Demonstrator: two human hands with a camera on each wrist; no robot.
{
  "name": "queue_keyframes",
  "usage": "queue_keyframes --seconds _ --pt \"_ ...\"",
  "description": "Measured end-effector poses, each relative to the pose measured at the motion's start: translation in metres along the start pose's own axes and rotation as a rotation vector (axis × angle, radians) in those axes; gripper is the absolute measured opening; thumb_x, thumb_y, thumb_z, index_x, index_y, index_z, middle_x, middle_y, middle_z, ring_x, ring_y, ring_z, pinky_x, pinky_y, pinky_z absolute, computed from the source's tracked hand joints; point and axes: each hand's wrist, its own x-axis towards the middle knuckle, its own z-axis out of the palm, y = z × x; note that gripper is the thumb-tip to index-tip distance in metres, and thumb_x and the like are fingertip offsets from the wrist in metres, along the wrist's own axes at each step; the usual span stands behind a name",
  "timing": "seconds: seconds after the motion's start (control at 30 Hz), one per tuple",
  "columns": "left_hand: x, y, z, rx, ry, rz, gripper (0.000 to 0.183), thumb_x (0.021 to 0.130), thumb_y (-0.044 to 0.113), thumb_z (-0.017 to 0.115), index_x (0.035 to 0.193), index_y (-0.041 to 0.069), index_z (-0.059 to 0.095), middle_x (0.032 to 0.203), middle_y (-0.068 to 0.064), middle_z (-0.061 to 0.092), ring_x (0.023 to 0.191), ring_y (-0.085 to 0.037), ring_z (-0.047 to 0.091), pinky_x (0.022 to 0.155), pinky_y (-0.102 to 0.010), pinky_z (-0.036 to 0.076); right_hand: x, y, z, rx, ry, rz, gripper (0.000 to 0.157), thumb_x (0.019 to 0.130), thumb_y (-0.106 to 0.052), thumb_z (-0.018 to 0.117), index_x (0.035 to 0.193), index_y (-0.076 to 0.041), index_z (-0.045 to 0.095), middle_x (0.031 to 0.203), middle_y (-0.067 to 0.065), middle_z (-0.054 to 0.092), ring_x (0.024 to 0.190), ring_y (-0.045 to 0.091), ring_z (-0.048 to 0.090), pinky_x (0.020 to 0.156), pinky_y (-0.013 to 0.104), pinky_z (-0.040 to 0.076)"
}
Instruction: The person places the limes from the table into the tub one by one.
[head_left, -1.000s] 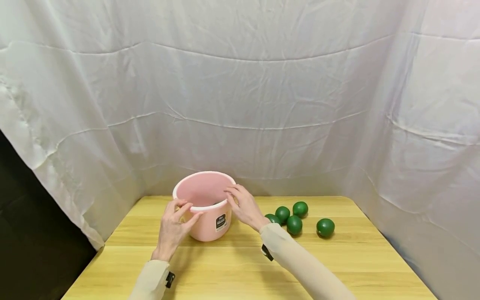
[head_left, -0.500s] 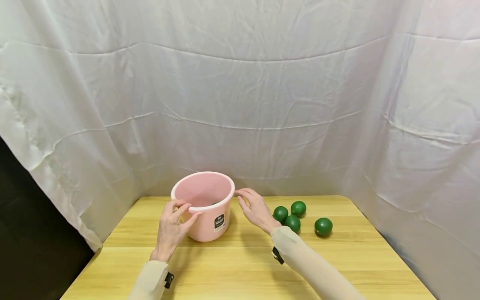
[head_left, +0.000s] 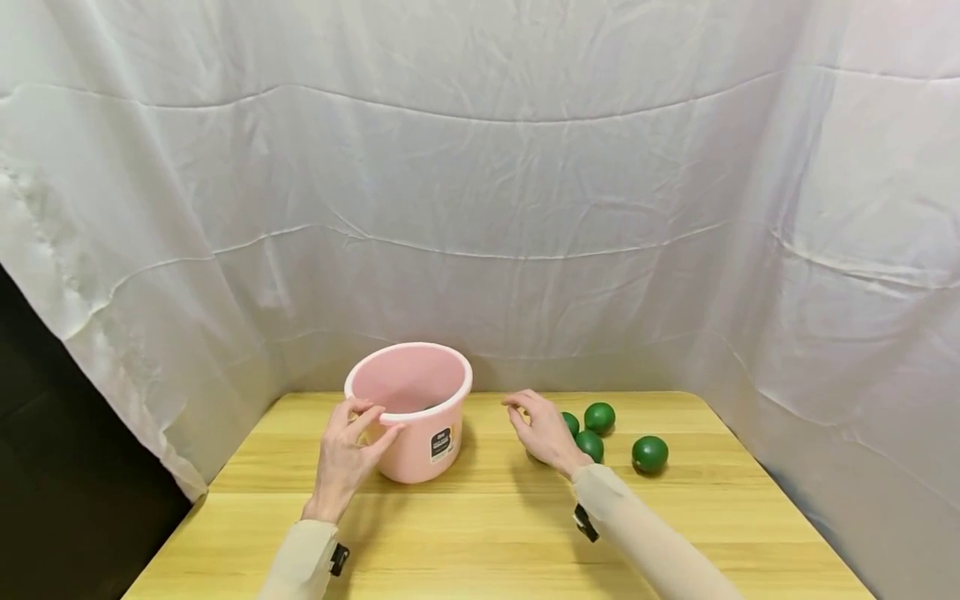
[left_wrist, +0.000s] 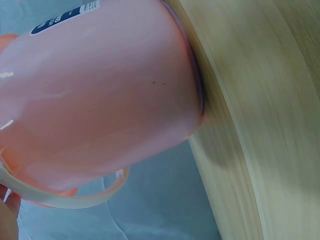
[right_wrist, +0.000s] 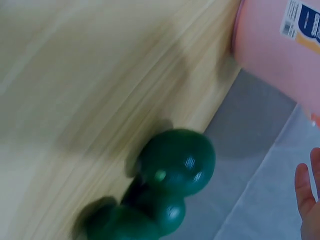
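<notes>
A pink bucket with a white rim and a label on its front stands upright, left of the table's middle. My left hand holds its near left rim between thumb and fingers. A dark sliver of something shows inside, mostly hidden by the near wall. My right hand hovers with loosely bent fingers and nothing in them, right of the bucket. Close to it lie several smooth dark green fruits, avocado-like; the hand partly covers the nearest. One green fruit lies apart, farther right. The right wrist view shows the clustered fruits up close.
The wooden table has rounded back corners. A pale cloth curtain hangs behind it and along both sides. The bucket's white handle hangs at its side in the left wrist view. A dark area lies beyond the left edge.
My right hand has come away from the bucket's right rim and moved right, toward the green fruits. The left hand has stayed on the rim, and the bucket stands in place.
</notes>
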Motion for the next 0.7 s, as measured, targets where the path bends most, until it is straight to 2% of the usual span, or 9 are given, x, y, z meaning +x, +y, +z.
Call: queue_keyframes --seconds 0.17,0.4,0.53,0.7 --pt "-0.001 0.0 0.001 -0.009 0.013 0.019 0.039 0.063 0.016 0.092 0.095 0.001 0.074 0.101 -0.015 0.062 0.098 -0.027 0.056 0.091 -0.018 0.045 -0.003 0.013 -0.012 0.004 0.012 0.021 0.017 0.097 -0.013 0.059 0.11 -0.015 0.071 0.105 -0.001 0.069 0.094 0.012 0.064 0.081 0.035 0.057" --pt "-0.002 0.001 -0.001 -0.003 -0.008 -0.008 0.038 0.065 0.017 0.091 0.096 0.002 0.075 0.102 -0.016 0.062 0.1 -0.027 0.056 0.096 -0.01 0.04 -0.013 0.032 -0.03 0.0 0.037 0.096 0.016 0.095 -0.01 0.062 0.106 -0.013 0.073 0.104 0.002 0.07 0.094 0.017 0.065 0.079 0.038 0.058" --pt "-0.002 0.002 0.0 -0.001 -0.013 -0.02 0.038 0.066 0.017 0.091 0.097 0.003 0.075 0.102 -0.015 0.062 0.1 -0.026 0.056 0.098 -0.008 0.038 -0.02 0.045 -0.04 -0.062 0.024 0.144 0.015 0.094 -0.012 0.062 0.106 -0.014 0.072 0.105 0.002 0.07 0.096 0.02 0.066 0.08 0.041 0.058" --pt "0.0 0.003 0.001 0.0 -0.001 -0.006 0.038 0.065 0.017 0.091 0.096 0.003 0.075 0.102 -0.013 0.062 0.1 -0.026 0.056 0.094 -0.017 0.044 -0.03 0.057 -0.054 -0.145 -0.024 0.214 0.017 0.094 -0.017 0.062 0.107 -0.014 0.072 0.11 0.006 0.071 0.103 0.028 0.066 0.086 0.05 0.054"
